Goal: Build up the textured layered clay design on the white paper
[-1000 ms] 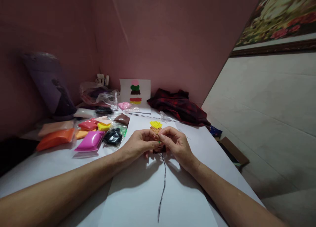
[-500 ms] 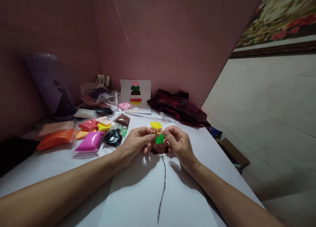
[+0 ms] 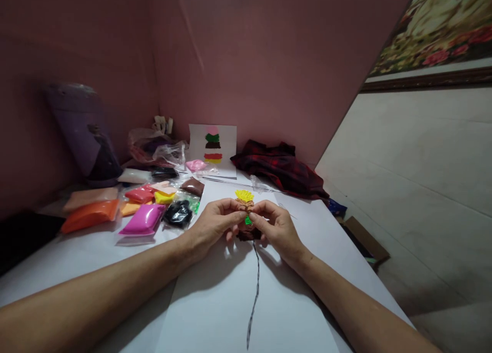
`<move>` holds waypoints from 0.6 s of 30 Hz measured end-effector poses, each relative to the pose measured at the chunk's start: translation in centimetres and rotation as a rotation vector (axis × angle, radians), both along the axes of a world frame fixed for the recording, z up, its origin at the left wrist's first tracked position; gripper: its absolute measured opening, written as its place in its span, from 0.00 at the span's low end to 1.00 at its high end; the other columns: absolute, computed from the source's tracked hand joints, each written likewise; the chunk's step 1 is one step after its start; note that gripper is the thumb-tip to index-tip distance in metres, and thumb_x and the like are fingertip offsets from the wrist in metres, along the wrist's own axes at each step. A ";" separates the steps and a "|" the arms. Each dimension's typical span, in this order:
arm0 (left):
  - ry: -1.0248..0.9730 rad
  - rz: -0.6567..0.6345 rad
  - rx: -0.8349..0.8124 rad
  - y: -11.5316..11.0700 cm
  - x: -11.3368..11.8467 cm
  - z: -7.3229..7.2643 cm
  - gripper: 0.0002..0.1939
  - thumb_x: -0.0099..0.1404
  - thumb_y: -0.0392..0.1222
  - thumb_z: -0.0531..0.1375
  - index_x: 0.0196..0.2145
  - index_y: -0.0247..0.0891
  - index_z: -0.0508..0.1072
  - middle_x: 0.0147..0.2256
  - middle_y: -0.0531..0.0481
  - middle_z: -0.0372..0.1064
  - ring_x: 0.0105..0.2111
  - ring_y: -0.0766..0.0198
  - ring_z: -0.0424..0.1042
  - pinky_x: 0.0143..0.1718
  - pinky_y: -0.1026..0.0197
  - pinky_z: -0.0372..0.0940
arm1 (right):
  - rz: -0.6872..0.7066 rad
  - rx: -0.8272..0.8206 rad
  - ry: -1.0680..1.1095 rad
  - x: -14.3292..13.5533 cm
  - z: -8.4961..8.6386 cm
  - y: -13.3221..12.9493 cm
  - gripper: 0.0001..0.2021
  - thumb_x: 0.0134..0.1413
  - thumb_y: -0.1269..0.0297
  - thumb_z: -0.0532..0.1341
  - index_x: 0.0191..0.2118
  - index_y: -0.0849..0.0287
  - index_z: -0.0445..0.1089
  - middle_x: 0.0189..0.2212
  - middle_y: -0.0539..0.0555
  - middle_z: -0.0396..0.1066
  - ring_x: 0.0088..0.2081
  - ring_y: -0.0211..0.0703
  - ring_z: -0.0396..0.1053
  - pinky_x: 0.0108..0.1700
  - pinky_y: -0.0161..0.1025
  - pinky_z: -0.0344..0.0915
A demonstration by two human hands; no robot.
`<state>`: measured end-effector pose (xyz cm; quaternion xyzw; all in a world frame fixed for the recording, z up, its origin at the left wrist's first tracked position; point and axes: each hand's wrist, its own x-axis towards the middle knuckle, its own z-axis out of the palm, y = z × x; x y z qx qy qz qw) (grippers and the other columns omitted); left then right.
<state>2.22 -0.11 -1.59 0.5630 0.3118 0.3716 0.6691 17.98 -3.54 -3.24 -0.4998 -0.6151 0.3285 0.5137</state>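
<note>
Since the earlier frame, my right hand (image 3: pixel 280 229) has come in to the left, so its fingertips now cover part of the green patch (image 3: pixel 248 220) that showed more fully. My left hand (image 3: pixel 215 221) stays at the left side of the little picture, and the two sets of fingertips nearly meet over its middle. The grip is narrow on both sides, thumb close to forefinger; I cannot tell whether a bit of clay is pinched there.

The picture lies at the far part of the white sheet (image 3: pixel 215 302): yellow patch (image 3: pixel 244 195) farthest, then a tan band, the green, and a dark brown patch (image 3: pixel 246 236) nearest. A twisted black strip (image 3: pixel 257 286) runs from the brown toward me, between my forearms, so neither arm lies across it. I judge that working from both sides lets me handle small pieces finely.

On the worktop (image 3: pixel 115 286), the magenta packet (image 3: pixel 141 220), orange packet (image 3: pixel 90 215) and black packet (image 3: pixel 179 214) sit to the left, probably to be within reach yet off the sheet. The swatch card (image 3: pixel 196 138) leans far off, facing me, perhaps for easy viewing.
</note>
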 end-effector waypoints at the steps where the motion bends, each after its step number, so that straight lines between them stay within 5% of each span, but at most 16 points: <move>1: -0.001 -0.008 0.004 0.0 0.0 0.0 0.13 0.51 0.43 0.65 0.29 0.32 0.68 0.21 0.54 0.67 0.16 0.75 0.60 0.16 0.71 0.55 | 0.005 -0.001 0.001 0.0 0.0 0.0 0.07 0.49 0.62 0.61 0.30 0.60 0.66 0.24 0.48 0.66 0.21 0.33 0.61 0.20 0.30 0.58; 18: 0.047 0.010 0.001 -0.2 0.0 0.4 0.10 0.50 0.39 0.64 0.27 0.32 0.67 0.18 0.57 0.64 0.14 0.75 0.60 0.16 0.71 0.54 | 0.011 -0.020 0.002 0.0 0.4 -0.3 0.07 0.51 0.60 0.60 0.30 0.59 0.66 0.22 0.47 0.66 0.19 0.32 0.59 0.19 0.30 0.58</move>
